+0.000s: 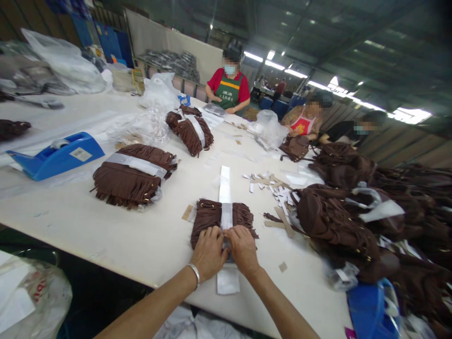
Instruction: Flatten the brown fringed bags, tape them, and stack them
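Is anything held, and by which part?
Left hand and right hand touch the brown bundle at its near side, by the pale band; gripping is unclear.

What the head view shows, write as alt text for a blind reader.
A left hand and right hand touch a brown fringed bundle, crossed by a white strip, on a pale table. Two similar bundles lie to the left, heaped brown bags to the right, co-workers beyond.
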{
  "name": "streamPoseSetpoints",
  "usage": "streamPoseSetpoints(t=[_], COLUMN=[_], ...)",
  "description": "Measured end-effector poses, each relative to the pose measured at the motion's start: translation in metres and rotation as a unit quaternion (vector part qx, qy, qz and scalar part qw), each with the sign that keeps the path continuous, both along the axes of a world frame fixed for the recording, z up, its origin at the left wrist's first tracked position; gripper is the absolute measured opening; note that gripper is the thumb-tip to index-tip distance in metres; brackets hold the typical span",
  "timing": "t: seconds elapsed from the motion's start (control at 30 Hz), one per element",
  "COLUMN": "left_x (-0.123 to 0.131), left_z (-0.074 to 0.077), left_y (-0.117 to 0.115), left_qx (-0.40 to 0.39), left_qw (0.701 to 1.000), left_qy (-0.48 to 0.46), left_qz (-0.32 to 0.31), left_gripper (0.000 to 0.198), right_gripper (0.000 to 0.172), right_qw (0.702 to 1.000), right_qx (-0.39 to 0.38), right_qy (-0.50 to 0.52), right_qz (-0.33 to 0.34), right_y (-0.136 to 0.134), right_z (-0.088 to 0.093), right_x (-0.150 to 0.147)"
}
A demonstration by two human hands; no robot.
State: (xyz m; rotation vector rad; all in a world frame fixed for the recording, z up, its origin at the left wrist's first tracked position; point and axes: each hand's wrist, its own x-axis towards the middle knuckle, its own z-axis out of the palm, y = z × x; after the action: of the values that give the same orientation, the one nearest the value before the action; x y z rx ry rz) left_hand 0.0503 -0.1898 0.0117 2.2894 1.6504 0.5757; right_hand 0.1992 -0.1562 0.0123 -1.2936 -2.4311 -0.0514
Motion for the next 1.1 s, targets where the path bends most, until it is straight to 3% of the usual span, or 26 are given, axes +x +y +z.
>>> streamPoseSetpoints(t=[0.33,0.7,0.77,0.93,1.1], left_x=[-0.004,-0.012,-0.013,-0.015,-0.013], left_z=[-0.002,-0.016,-0.017,-0.018,-0.014], left_y=[0.007,0.035,0.039,0.049,0.059], left_qx=[-0.020,-0.052,-0.060,-0.075,-0.093], left_qw=[1.000,0.996,0.994,0.987,0.983], left_qy=[-0.015,-0.072,-0.087,-0.116,-0.122], left_qz=[0.013,0.031,0.041,0.079,0.100], left_gripper=[0.032,0.064,0.057,0.018,0.005], right_gripper=[0.013,0.010,0.010,0.012,0.013], right_qw=[1.000,0.999,0.999,0.999,0.998], right_qx=[0.010,0.033,0.036,0.044,0.047], right_qy=[0.011,-0.006,-0.010,-0.022,-0.031], right_qz=[-0.002,0.008,0.009,0.012,0.015], right_y=[-0.002,-0.003,-0.003,-0.004,-0.005], right_z=[-0.011,-0.022,-0.022,-0.021,-0.021], right_x=[0.002,0.003,0.003,0.003,0.003])
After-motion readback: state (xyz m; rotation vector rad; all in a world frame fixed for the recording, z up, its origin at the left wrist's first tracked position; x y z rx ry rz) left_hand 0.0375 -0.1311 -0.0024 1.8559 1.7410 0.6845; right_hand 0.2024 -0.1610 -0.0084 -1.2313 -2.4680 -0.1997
